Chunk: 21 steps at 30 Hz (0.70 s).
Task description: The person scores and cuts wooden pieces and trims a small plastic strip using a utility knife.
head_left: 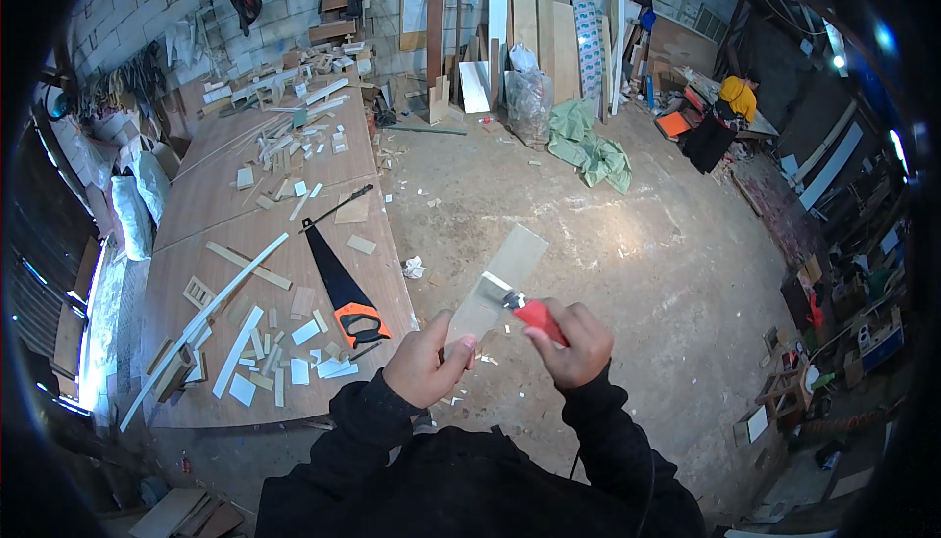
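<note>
My left hand (426,366) is closed on the lower end of a thin, pale wooden board (520,252). The board slants up and to the right in front of me, held off the floor. In my right hand (576,347) is a red-handled tool (539,319) with a short metal neck. Its tip meets the board's face near the middle, beside a whitish edge. What kind of tip it has is too small to make out. A handsaw (338,283) with a black blade and orange handle lies on the table to the left.
The wooden table (196,234) on the left bears many wood offcuts (279,161) and a long white strip (211,313). Beyond it are a filled clear bag (527,107), a green cloth (588,146) and leaning boards (564,53). A person in yellow (737,97) is at the far right.
</note>
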Tool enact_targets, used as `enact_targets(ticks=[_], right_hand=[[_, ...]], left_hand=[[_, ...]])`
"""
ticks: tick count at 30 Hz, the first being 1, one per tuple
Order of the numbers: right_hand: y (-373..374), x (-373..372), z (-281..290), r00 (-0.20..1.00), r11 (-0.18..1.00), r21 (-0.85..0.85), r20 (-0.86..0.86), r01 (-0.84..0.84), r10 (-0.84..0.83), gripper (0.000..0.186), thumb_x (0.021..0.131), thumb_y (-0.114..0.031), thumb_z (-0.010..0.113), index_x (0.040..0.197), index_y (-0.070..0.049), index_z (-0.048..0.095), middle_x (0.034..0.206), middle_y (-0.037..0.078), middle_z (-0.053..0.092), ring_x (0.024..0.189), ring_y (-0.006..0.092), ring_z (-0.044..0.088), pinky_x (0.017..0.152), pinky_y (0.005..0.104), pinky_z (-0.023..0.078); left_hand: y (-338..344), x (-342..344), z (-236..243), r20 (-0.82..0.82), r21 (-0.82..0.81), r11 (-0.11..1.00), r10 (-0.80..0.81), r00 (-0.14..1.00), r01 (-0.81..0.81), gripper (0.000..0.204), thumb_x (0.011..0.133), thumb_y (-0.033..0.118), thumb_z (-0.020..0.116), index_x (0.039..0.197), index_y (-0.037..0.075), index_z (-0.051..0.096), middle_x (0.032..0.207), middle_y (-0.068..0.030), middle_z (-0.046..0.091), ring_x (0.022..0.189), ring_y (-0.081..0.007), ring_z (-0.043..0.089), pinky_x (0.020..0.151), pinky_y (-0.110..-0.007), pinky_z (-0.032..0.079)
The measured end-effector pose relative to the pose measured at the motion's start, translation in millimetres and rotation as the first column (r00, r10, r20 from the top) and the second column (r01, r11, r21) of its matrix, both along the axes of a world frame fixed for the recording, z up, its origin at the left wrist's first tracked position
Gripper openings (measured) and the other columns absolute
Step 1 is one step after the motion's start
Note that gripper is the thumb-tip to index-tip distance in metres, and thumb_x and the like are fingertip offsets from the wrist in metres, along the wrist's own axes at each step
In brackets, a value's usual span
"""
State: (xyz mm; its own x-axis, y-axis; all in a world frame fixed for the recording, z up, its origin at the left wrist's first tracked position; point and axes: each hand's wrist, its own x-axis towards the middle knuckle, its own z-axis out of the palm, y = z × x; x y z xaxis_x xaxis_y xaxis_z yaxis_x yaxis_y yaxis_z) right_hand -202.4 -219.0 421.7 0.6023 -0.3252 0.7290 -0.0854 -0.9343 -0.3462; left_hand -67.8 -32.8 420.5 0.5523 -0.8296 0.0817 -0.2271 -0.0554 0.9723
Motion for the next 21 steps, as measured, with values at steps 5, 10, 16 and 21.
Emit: enact_targets(ticks=[5,10,16,21], right_hand=[[8.8,12.6,3.5,0.993,0.996,0.004,-0.075,-0.093,0.093,0.04,0.07,-0.029,0.083,0.103,-0.011,0.07,0.07,0.007,0.058,0.058,0.0244,0.059,0.05,0.0329,0.046],[13.4,27.8,-3.9,0.998,0.998,0.039,-0.032,-0.047,0.048,0.039,0.072,-0.03,0.082,0.104,-0.01,0.07,0.07,0.008,0.058,0.058,0.0255,0.059,0.051,0.0333,0.047],[22.0,32.7,-48.6,0.982,0.92,0.344,0.023,-0.185,0.189,0.03,0.09,-0.029,0.068,0.108,-0.005,0.068,0.069,0.008,0.058,0.055,0.0187,0.055,0.051,0.0294,0.043],[28.2,5.2,-124.7,0.986,0.413,0.897,0.128,-0.161,0.106,0.044,0.105,-0.036,0.042,0.114,0.002,0.061,0.06,-0.001,0.049,0.048,0.005,0.04,0.046,0.0204,0.029]], left_hand=[[7.7,15.8,5.7,0.042,0.026,0.999,-0.022,0.999,0.021,0.022,0.098,0.022,0.053,0.097,0.0,0.052,0.071,-0.0097,0.065,0.063,-0.0234,0.066,0.058,-0.034,0.048],[13.5,27.8,4.2,0.074,0.044,0.999,-0.017,0.997,0.013,0.023,0.098,0.023,0.054,0.098,0.0,0.052,0.07,-0.0125,0.066,0.065,-0.0294,0.067,0.059,-0.037,0.048],[10.0,63.0,-42.3,0.382,0.179,0.982,-0.014,0.924,-0.059,0.039,0.092,0.033,0.063,0.111,0.002,0.049,0.081,-0.0176,0.068,0.076,-0.0387,0.067,0.063,-0.043,0.051],[9.8,84.9,-203.9,0.456,0.493,0.859,-0.122,0.881,-0.137,0.053,0.086,0.037,0.067,0.124,0.009,0.044,0.095,-0.0193,0.067,0.085,-0.04,0.067,0.069,-0.049,0.053]])
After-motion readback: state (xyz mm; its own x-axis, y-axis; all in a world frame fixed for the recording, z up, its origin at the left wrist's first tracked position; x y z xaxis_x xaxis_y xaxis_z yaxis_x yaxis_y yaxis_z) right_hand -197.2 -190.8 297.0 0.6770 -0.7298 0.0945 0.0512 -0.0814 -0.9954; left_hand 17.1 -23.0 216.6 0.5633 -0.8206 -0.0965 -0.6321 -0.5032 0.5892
